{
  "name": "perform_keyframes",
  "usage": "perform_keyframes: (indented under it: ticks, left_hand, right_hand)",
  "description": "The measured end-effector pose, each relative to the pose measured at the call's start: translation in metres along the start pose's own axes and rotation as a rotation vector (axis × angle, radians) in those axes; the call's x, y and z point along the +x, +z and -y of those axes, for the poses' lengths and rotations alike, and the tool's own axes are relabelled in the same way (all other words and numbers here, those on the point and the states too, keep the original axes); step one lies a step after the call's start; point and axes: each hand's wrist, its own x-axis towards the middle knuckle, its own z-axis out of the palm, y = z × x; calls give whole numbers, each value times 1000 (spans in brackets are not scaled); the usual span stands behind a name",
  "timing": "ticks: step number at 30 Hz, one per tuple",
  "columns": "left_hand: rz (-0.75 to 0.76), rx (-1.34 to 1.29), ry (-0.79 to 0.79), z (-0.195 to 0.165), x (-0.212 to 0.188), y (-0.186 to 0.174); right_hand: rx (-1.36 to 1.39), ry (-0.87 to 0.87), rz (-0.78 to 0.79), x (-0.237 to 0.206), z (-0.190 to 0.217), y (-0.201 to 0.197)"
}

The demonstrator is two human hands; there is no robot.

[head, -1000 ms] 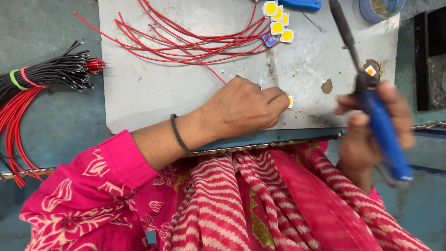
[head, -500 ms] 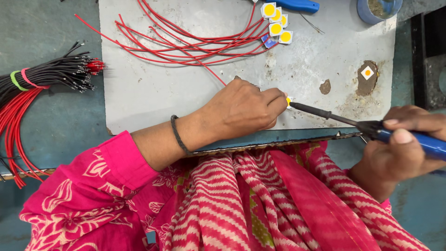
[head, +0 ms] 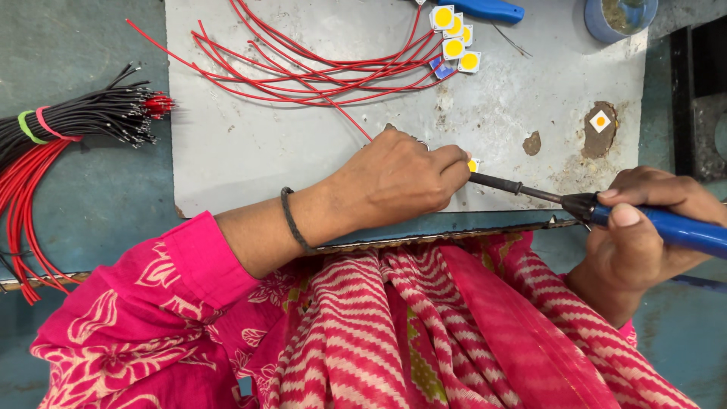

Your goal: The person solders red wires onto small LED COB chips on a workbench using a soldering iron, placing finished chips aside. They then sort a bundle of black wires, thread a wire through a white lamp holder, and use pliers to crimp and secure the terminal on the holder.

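My left hand (head: 394, 182) rests on a grey work plate (head: 250, 159), fingers pinched on a small square chip with a yellow centre (head: 473, 164) and the end of a red wire (head: 344, 115). My right hand (head: 644, 235) grips a blue-handled soldering iron (head: 666, 227). Its dark tip (head: 492, 182) touches the chip at my left fingertips.
Several loose red wires (head: 303, 68) lie fanned across the plate, ending at a cluster of yellow-centred chips (head: 454, 38). One chip (head: 600, 121) sits on a scorched patch at right. A banded bundle of black and red wires (head: 68, 125) lies left. A blue cup (head: 617, 17) stands at top right.
My right hand swung the soldering iron down from the scorched patch at right and brought its tip to the chip under my left fingers. My left hand stayed put.
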Motion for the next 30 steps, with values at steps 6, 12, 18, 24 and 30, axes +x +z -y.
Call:
perform_keyframes:
  ticks: [6, 12, 18, 24, 30]
  left_hand:
    - [-16, 20, -15, -2, 0, -1]
    - [-7, 38, -30, -4, 2, -3]
    - [-23, 39, -25, -5, 2, -4]
    - [-15, 31, -34, -6, 3, -4]
    - [-4, 34, -37, -6, 3, -3]
  right_hand:
    - [-24, 61, 49, 10, 17, 14]
    - [-217, 68, 175, 21, 38, 21]
    - [-80, 7, 18, 16, 21, 14]
    - [-33, 21, 15, 5, 16, 8]
    - [-99, 36, 22, 9, 21, 17]
